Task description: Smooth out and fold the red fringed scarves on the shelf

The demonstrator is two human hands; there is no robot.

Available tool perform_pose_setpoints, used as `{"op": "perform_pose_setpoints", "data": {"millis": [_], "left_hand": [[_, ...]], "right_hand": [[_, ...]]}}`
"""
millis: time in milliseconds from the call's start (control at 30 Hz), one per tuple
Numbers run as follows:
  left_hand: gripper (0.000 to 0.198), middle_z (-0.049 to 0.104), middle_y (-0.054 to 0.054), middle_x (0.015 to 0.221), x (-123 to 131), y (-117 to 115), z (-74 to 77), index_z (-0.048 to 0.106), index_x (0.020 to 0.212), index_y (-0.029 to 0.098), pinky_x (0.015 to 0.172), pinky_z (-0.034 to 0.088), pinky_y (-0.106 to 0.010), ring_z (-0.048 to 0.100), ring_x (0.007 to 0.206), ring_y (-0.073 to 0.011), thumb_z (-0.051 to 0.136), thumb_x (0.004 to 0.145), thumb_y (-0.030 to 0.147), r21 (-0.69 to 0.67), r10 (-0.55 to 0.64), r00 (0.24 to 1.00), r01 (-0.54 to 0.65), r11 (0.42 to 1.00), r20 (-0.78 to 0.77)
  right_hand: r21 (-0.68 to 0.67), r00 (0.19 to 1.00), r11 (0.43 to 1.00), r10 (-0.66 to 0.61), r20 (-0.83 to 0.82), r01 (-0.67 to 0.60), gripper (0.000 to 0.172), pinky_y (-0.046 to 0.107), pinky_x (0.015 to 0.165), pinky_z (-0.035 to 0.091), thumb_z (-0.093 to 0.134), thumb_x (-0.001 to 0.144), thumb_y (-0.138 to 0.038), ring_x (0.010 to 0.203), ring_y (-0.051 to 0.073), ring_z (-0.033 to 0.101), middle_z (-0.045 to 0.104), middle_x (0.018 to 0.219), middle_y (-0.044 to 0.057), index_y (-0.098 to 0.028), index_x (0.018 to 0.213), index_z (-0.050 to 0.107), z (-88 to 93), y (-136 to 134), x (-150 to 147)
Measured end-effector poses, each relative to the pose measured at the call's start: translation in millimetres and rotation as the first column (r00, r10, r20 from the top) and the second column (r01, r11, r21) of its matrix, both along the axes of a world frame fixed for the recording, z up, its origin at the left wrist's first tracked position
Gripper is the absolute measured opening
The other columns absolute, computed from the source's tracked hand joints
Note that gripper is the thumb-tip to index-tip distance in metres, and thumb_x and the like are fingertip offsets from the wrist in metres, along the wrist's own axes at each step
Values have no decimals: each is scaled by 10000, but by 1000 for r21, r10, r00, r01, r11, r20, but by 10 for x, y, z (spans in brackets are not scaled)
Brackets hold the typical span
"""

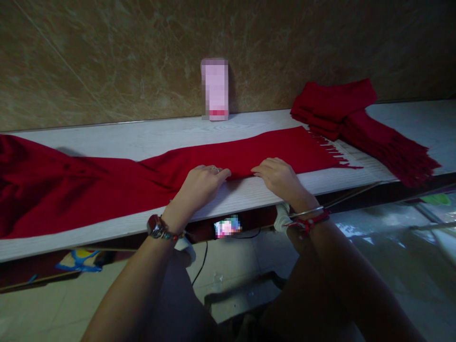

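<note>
A long red scarf (245, 147) lies along the narrow white table, its fringed end to the right and its wider, rumpled part spreading off to the left. My left hand (204, 183) has its fingers closed on the scarf's near edge, thumb pointing right. A short way to the right, my right hand (276, 176) pinches the same edge. Between the two hands the edge looks slightly lifted or rolled. My fingertips are partly hidden by the hands and cloth.
A folded red fringed scarf (335, 107) rests at the table's right. Against the marbled wall (124, 57) leans a blurred pink object (216, 90). Below the white tabletop (245, 194), a lower shelf holds a blurred bright screen (227, 227) and a blue-and-yellow packet (80, 260).
</note>
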State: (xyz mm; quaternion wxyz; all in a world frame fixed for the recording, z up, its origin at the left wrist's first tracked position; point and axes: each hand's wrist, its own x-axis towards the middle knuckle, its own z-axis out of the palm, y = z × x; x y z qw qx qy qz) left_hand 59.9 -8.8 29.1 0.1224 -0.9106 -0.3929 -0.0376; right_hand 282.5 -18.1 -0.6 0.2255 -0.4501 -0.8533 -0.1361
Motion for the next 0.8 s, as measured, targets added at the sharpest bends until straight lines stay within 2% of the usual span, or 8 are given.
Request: {"op": "perform_pose_setpoints", "data": {"millis": [167,367,567,667,800], "left_hand": [[221,680,-78,734,5,7,8,650,975,163,594,442,-298,628,677,-203,442,901,167,5,45,999,-45,999,11],[234,690,-88,789,14,6,-8,650,967,160,576,443,-286,641,730,-212,427,897,179,1,90,996,-90,996,20],[250,700,-89,834,30,4,2,644,970,165,592,454,-303,649,747,-225,406,908,208,-30,92,996,-92,995,15],[243,696,-88,811,30,1,7,643,962,165,596,452,-303,649,755,-230,410,902,200,-26,95,995,-95,995,15],[219,691,-82,819,20,-7,-3,637,961,163,600,455,-295,648,768,-226,429,894,180,-12,90,995,-89,996,38]], "right_hand": [[-45,1000,999,-17,-8,16,227,313,745,405,482,887,-99,769,177,590,699,820,63,-159,942,694,-10,17,-20],[-72,1000,997,-4,-21,3,160,332,803,406,563,865,-171,893,203,585,689,922,67,-180,990,663,-4,1,-13],[-70,990,995,-82,-113,75,71,337,773,389,613,820,-154,850,216,558,652,876,67,-179,881,639,35,9,-90],[-131,990,990,-65,-124,49,39,321,762,378,614,818,-151,824,202,558,654,841,52,-180,835,634,44,31,-143],[-181,991,983,-30,-132,6,93,309,769,363,572,835,-119,813,184,562,664,825,41,-178,816,642,47,47,-198]]}}
